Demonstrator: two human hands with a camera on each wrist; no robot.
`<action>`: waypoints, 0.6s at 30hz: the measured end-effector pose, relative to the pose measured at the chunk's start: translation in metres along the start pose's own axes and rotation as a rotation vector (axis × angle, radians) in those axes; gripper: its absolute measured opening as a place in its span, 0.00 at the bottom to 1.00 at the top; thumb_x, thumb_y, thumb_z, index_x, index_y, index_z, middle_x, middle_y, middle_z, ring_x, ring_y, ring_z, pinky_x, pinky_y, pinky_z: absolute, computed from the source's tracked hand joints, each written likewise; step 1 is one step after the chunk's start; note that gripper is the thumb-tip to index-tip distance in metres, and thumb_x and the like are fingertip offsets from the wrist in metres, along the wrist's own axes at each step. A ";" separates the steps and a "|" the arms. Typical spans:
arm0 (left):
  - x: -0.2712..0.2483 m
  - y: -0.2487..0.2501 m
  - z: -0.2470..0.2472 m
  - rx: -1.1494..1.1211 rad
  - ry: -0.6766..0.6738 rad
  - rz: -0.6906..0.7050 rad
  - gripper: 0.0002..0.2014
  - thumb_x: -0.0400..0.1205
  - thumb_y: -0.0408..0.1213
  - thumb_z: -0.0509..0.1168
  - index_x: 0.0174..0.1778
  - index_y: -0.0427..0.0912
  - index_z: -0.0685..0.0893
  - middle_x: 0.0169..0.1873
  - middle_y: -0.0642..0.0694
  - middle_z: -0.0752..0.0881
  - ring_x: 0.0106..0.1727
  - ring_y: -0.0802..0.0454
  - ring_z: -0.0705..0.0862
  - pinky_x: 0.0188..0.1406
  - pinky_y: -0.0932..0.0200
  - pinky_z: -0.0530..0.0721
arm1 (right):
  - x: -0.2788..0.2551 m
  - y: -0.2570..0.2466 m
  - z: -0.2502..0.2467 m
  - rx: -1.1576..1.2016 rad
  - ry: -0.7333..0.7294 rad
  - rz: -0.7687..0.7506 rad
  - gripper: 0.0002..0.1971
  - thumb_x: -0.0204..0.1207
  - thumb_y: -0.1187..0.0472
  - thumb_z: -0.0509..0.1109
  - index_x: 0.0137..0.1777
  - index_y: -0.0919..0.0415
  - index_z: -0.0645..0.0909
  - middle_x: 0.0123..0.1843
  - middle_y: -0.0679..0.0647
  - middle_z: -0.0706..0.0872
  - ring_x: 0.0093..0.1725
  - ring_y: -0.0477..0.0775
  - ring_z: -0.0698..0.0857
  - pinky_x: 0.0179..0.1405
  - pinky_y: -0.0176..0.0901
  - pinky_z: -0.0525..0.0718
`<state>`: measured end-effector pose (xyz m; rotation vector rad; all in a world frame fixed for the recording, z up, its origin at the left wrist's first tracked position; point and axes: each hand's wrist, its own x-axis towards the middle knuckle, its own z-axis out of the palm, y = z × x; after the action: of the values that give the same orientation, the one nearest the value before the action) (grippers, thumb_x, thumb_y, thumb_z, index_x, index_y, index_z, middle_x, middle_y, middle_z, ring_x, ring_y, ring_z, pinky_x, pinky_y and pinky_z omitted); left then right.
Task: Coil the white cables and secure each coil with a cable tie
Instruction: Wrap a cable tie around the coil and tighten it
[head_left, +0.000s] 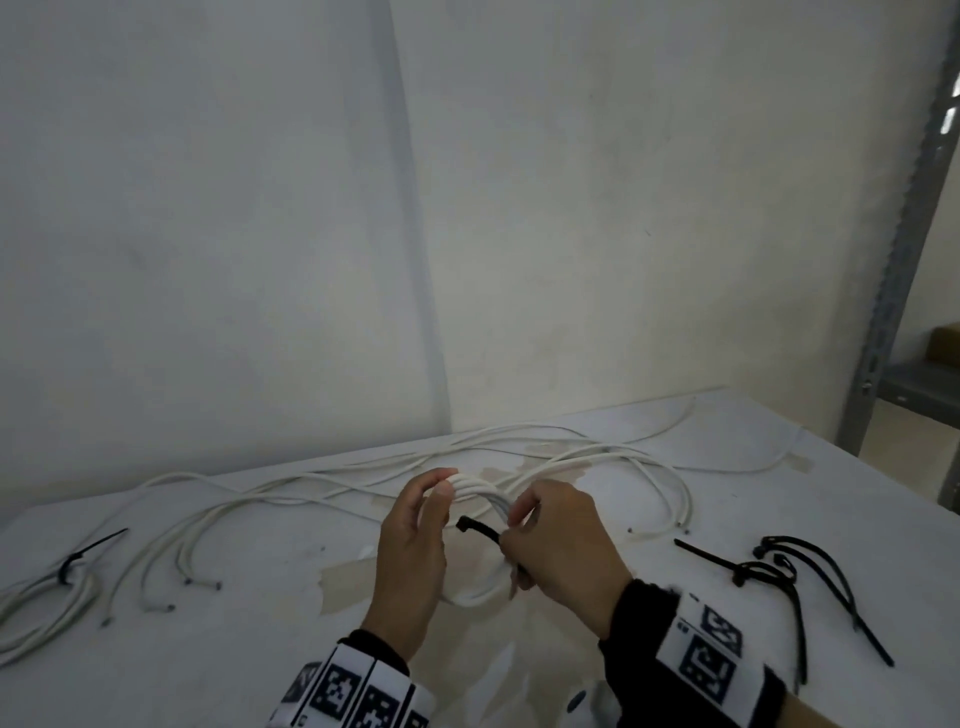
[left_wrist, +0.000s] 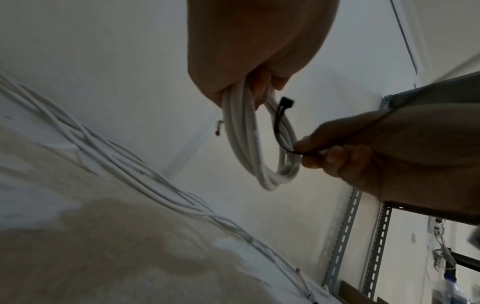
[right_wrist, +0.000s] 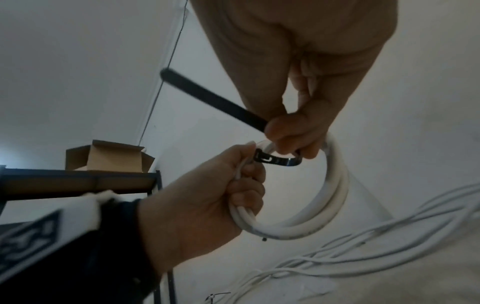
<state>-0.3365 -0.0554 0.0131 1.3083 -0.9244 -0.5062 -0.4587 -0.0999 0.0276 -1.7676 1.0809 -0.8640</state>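
The white coil (head_left: 480, 493) is held just above the bench (head_left: 208, 649), gripped at its far side by the left hand (head_left: 413, 558), while a black cable tie (head_left: 480, 530) is pinched against its near side by the right hand (head_left: 558, 545). The strands are best kept bunched while the tail is wrapped round them, fed into the head (right_wrist: 262, 158) and pulled snug. Loose white cables (head_left: 311, 483) and spare ties (head_left: 779, 571) lie around
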 end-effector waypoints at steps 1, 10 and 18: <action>-0.002 0.000 -0.001 0.001 0.002 0.020 0.09 0.84 0.37 0.58 0.48 0.51 0.84 0.27 0.58 0.77 0.27 0.63 0.73 0.28 0.68 0.71 | 0.002 -0.001 0.004 -0.009 0.019 -0.005 0.09 0.67 0.73 0.66 0.34 0.61 0.72 0.29 0.58 0.79 0.17 0.51 0.77 0.12 0.34 0.70; -0.008 -0.008 -0.013 -0.014 -0.042 -0.003 0.07 0.83 0.37 0.59 0.53 0.52 0.79 0.30 0.58 0.80 0.26 0.66 0.77 0.26 0.72 0.72 | 0.001 -0.005 0.030 0.171 0.113 0.003 0.13 0.68 0.75 0.65 0.30 0.61 0.66 0.28 0.58 0.76 0.17 0.52 0.80 0.15 0.38 0.76; -0.007 -0.005 -0.017 -0.045 -0.110 -0.145 0.10 0.84 0.39 0.58 0.57 0.59 0.75 0.18 0.58 0.77 0.17 0.63 0.67 0.17 0.69 0.68 | 0.001 -0.005 0.036 0.312 0.129 -0.036 0.16 0.70 0.74 0.68 0.30 0.60 0.66 0.30 0.66 0.80 0.19 0.52 0.84 0.24 0.44 0.81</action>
<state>-0.3254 -0.0413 0.0062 1.3226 -0.9070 -0.7142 -0.4253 -0.0879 0.0188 -1.4914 0.9391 -1.1169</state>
